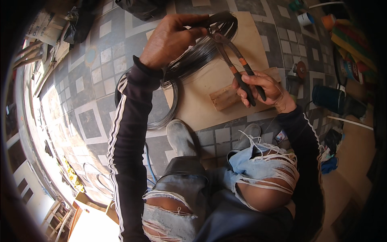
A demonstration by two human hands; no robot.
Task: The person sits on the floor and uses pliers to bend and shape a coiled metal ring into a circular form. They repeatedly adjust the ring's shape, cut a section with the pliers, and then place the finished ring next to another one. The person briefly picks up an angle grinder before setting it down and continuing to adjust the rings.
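Raised above the board, my left hand (pixel 169 40) is closed on a bundle of dark wire (pixel 191 60), which loops down to the floor at left. My right hand (pixel 262 90) grips the black-and-orange handles of cutting pliers (pixel 238 60). Their jaws are up against the wire beside my left fingertips; whether they bite on it I cannot tell. Beneath lie a tan board (pixel 193 115) and a wooden block (pixel 219 101) partly behind my right hand.
An angle grinder (pixel 296 74) lies right of the board, with a dark blue cylindrical object (pixel 330 99) and assorted items beyond. My boots (pixel 179 137) stand at the board's near edge. Wood pieces and dark bags (pixel 74 26) line the upper left.
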